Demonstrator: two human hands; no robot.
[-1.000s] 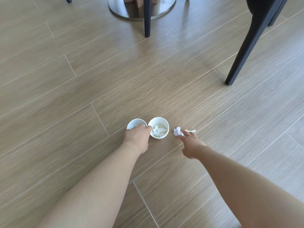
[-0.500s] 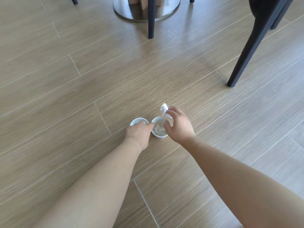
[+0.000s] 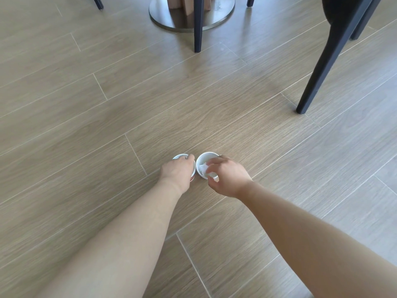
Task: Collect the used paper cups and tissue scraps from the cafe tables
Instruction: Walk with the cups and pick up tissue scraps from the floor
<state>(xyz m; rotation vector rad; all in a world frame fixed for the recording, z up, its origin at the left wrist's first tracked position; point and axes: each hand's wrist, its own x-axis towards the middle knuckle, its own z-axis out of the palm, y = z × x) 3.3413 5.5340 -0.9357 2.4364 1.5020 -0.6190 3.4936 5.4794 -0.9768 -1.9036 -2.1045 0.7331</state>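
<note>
Two white paper cups stand side by side on the wooden floor. My left hand point(image 3: 177, 169) is wrapped over the left cup point(image 3: 180, 157), covering most of it; a strip of red print shows on its side. The right cup point(image 3: 206, 157) holds crumpled white tissue scraps point(image 3: 203, 168). My right hand point(image 3: 225, 176) hovers over that cup's near rim, its fingers curled and spread around the rim. Whether the fingers still pinch any tissue is hidden.
A round metal table base point(image 3: 191, 20) sits at the top centre with a black chair leg point(image 3: 198, 24) in front of it. Another slanted black chair leg point(image 3: 322, 67) comes down at the right. Plank floor stretches to the left and front.
My right hand picked a tissue scrap off the floor to the right, carried it over the right cup, and now sits low on that cup. My left hand stayed on the left cup.
</note>
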